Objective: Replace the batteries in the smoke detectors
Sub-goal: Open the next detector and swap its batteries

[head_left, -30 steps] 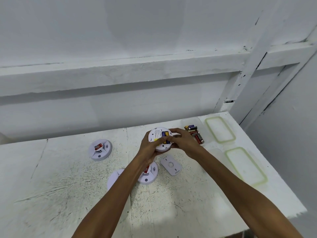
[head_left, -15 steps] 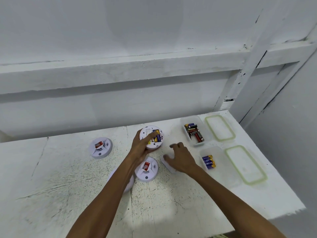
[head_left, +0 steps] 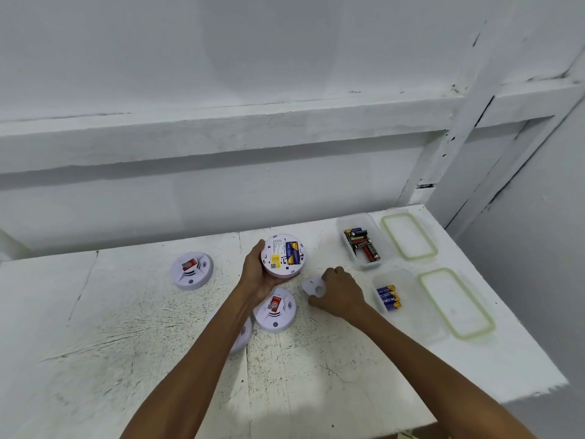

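My left hand (head_left: 254, 274) holds a round white smoke detector (head_left: 282, 255) back side up above the table; blue batteries sit in its uncovered compartment. My right hand (head_left: 340, 291) pinches the white battery cover (head_left: 312, 287), which lies on the table just below that detector. A second detector (head_left: 274, 309) with a red sticker lies face up under my left wrist. Another (head_left: 191, 270) lies to the left, and one more (head_left: 242, 335) is mostly hidden by my left forearm.
A clear tub (head_left: 345, 228) with mixed used batteries stands at the back right, with a tub (head_left: 408, 299) of blue batteries nearer to me. Two green-rimmed lids (head_left: 409, 236) (head_left: 456, 302) lie beside them. The white table (head_left: 126, 343) ends at walls behind and to the right.
My right hand left the held detector and came down onto the battery cover on the table. My left hand moved the detector slightly left and turned its back towards me.
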